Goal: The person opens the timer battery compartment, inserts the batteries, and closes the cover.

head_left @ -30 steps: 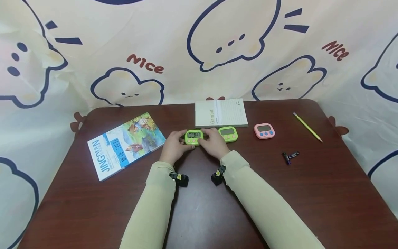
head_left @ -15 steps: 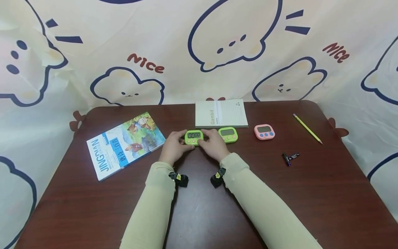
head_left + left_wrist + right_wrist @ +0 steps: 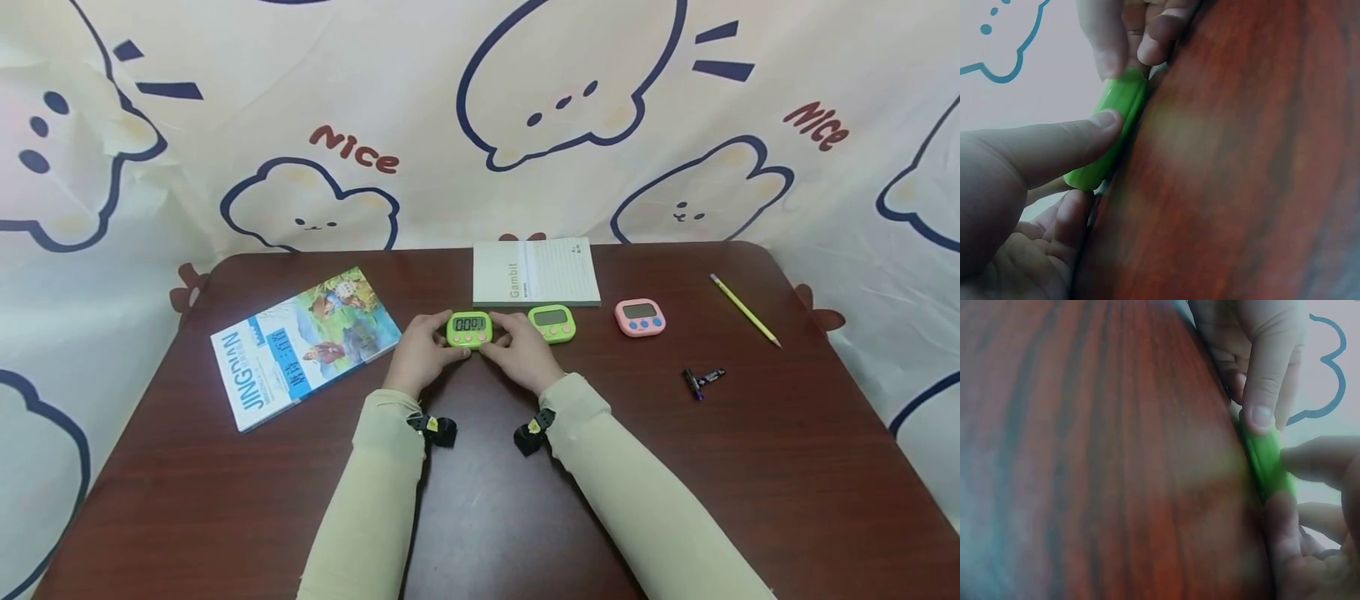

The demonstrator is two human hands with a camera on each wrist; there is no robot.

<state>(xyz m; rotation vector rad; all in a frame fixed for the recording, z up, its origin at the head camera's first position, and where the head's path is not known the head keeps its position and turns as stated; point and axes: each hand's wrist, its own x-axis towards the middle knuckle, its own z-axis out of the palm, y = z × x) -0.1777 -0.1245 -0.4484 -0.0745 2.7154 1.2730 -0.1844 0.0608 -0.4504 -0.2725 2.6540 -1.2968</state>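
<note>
A green digital timer (image 3: 469, 330) lies on the dark wooden table, its screen lit with digits and small pink buttons below. My left hand (image 3: 423, 354) grips its left end, with the thumb (image 3: 1100, 125) against the near edge. From the other side my right hand (image 3: 522, 354) pinches the right end between thumb and index finger. In the right wrist view the green edge of the timer (image 3: 1266, 459) shows between the fingers of both hands. A second green timer (image 3: 552, 323) with a blank screen lies just beyond my right hand.
A notepad (image 3: 536, 272) lies behind the timers, and a picture-covered book (image 3: 306, 348) lies at left. To the right are a pink timer (image 3: 640, 318), a small black T-shaped object (image 3: 703, 382) and a yellow-green pencil (image 3: 745, 311). A printed cloth (image 3: 435, 125) hangs behind the table.
My right thumb has come off the timer's front buttons to its near right corner. The last digits on the screen have changed from zeros. My left hand has stayed in place.
</note>
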